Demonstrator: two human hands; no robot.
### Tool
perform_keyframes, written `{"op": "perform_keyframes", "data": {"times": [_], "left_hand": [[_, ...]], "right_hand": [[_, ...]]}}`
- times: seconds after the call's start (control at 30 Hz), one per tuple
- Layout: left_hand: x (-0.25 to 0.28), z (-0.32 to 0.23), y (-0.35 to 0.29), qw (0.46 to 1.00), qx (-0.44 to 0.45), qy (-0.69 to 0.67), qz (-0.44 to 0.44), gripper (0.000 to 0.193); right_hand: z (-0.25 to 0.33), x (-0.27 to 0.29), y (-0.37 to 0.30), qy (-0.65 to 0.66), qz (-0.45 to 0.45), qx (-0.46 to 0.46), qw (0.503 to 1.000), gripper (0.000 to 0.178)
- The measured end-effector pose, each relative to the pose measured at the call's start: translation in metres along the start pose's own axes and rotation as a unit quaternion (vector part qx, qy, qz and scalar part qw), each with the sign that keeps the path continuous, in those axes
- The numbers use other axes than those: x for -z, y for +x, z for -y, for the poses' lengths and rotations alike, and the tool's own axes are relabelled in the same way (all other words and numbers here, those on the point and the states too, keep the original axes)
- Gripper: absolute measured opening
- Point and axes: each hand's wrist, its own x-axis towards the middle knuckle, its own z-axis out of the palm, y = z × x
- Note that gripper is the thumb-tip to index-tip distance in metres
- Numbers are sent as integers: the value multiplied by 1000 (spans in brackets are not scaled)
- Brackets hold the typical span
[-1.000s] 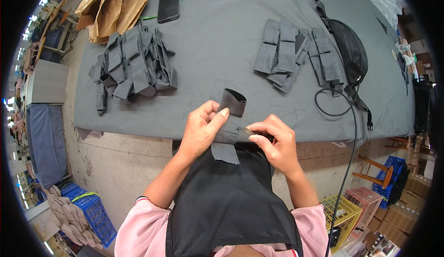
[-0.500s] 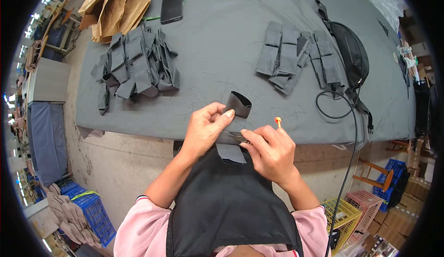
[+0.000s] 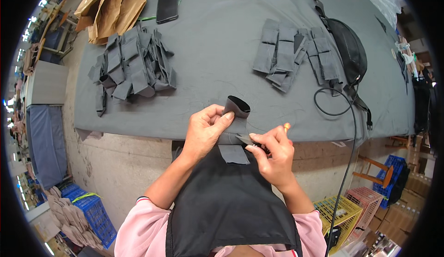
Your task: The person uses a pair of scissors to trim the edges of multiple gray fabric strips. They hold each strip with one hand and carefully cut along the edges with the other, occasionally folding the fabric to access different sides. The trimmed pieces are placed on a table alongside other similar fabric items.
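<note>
Between the thumb and fingers of my left hand (image 3: 206, 126) is a dark grey fabric piece (image 3: 237, 108), its upper end standing up as an open loop. Its lower flap (image 3: 234, 154) hangs past the table edge against the black apron. My right hand (image 3: 274, 155) is closed around small thread snips (image 3: 245, 139), whose metal blades point left at the fabric just below my left fingertips. An orange tip (image 3: 286, 126) sticks out above my right knuckles; what it belongs to is hidden in the hand.
On the grey-covered table (image 3: 208, 49) lie a left heap of grey fabric pieces (image 3: 134, 65) and a smaller right pile (image 3: 282, 53). Beyond are a brown paper bag (image 3: 115, 12), a phone (image 3: 167, 6) and a black waist bag (image 3: 349, 49). A black cable (image 3: 348, 164) runs down the right.
My right hand has turned and shifted slightly, so the snips' blades show more clearly and the orange tip tilts rightward. My left hand keeps its hold on the fabric.
</note>
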Motion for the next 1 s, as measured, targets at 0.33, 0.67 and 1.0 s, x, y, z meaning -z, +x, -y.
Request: {"op": "perform_keyframes", "data": {"times": [0.33,0.67,1.0], "left_hand": [[-1,1,-1,1000,-16,5,-7,16],[-6,3,-2,1000,-1,-2,-1,16],[3,-8,-1,934,23,-353,51,15]], "right_hand": [[3,-6,2,-66,3,65,996,23],[3,-8,-1,-123,-13,110,986,24],[8,2,-8,200,-87,-129,967,34]]}}
